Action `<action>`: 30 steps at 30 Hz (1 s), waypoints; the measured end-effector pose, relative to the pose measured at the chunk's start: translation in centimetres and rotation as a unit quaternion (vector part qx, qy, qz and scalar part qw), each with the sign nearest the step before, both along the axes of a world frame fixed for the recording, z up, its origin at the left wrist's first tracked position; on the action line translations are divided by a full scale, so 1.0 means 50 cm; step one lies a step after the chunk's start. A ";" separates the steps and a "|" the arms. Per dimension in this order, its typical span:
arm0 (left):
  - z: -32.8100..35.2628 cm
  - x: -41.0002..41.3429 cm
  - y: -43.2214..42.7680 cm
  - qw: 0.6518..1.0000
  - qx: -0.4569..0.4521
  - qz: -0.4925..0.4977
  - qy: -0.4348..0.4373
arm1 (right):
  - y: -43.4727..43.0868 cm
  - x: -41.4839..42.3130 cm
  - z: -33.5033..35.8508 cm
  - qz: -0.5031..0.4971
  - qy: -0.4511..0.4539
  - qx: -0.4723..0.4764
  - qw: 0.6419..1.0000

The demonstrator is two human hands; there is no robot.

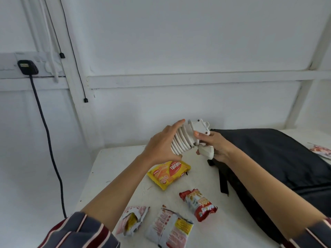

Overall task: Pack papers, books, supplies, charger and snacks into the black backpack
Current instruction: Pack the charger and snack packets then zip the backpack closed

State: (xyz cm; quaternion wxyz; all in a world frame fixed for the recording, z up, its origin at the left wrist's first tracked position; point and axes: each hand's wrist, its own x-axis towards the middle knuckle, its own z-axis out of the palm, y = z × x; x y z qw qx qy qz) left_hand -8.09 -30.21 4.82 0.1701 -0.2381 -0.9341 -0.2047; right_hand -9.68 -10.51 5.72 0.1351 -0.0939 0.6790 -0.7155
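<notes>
A white hard-plastic charger [198, 128] is held above the white worktop [114, 167]. The left hand [161, 145] has its fingers curled round the charger's ribbed coil of cord [180, 143]. The right hand [217, 146] has its fingers clamped on the blocky plug. A matte black fabric backpack [268, 158] lies flat just right, with crinkled foil snack packets [169, 173] nearer.

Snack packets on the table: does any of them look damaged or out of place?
One does: the pink-and-white packet at the near edge of the table looks crumpled and gaping, with yellow showing inside. The yellow Nabati packet and the red packet look puffed and whole. One more packet lies apart, beyond the black backpack.
</notes>
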 end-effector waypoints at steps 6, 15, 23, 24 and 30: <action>0.012 -0.003 0.035 1.000 0.000 0.026 0.015 | 0.109 -0.044 0.038 0.059 0.090 0.155 0.982; 0.032 0.006 0.091 0.999 0.017 0.043 -0.011 | 0.137 -0.086 0.017 0.153 0.018 0.041 0.987; 0.034 0.002 0.105 0.998 -0.009 0.055 0.010 | 0.085 -0.100 0.010 0.173 -0.096 -0.016 0.980; 0.035 0.001 0.103 0.998 -0.017 0.063 0.015 | 0.083 -0.102 0.009 0.173 -0.100 -0.017 0.980; 0.024 -0.004 0.108 0.994 -0.045 0.102 -0.001 | 0.095 -0.107 -0.029 0.162 -0.064 0.110 0.979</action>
